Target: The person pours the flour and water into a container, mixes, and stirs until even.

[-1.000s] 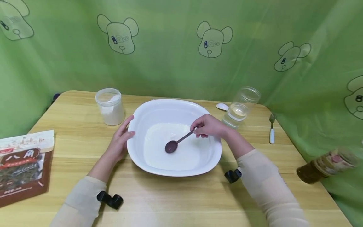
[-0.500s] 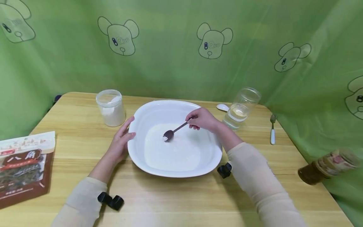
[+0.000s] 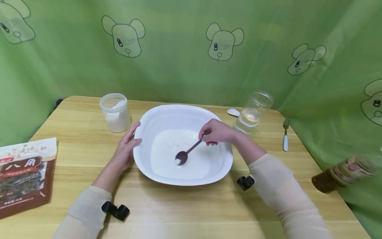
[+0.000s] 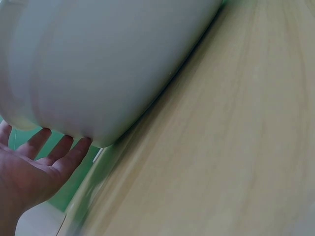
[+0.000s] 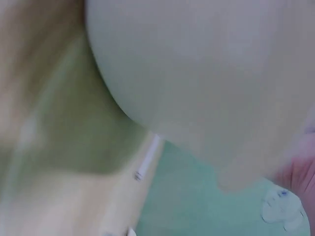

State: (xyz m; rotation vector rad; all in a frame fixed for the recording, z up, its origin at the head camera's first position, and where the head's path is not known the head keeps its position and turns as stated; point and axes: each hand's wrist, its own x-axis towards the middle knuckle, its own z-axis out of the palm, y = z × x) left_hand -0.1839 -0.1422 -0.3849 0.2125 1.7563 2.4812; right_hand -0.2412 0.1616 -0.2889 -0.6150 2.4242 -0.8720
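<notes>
A white basin [image 3: 182, 181] stands on the table, its floor bright and glossy as if under shallow liquid. At its left side is my left hand [image 3: 124, 151], thumb and forefinger at the rim. In the left wrist view the fairly straight fingers [image 4: 72, 156] touch the basin's outer wall. My right hand [image 3: 217, 132] reaches over the right rim and pinches the handle end of a dark brown spoon [image 3: 193, 146]. The spoon's bowl hangs low over the basin floor, with a small white patch in it. In the right wrist view the basin wall hides most of that hand.
Left of the basin stands a jar of white powder [image 3: 117, 116]. A star anise bag [image 3: 25, 176] lies at far left. Behind the right hand are a glass of clear liquid [image 3: 250, 116] and a white spoon [image 3: 233, 112]. Further right are a fork [image 3: 286, 136] and a brown bottle [image 3: 337, 176].
The spoon has circled inside the basin: up and left half a second ago, now back down near its earlier place, with the right hand following. The left hand has stayed put.
</notes>
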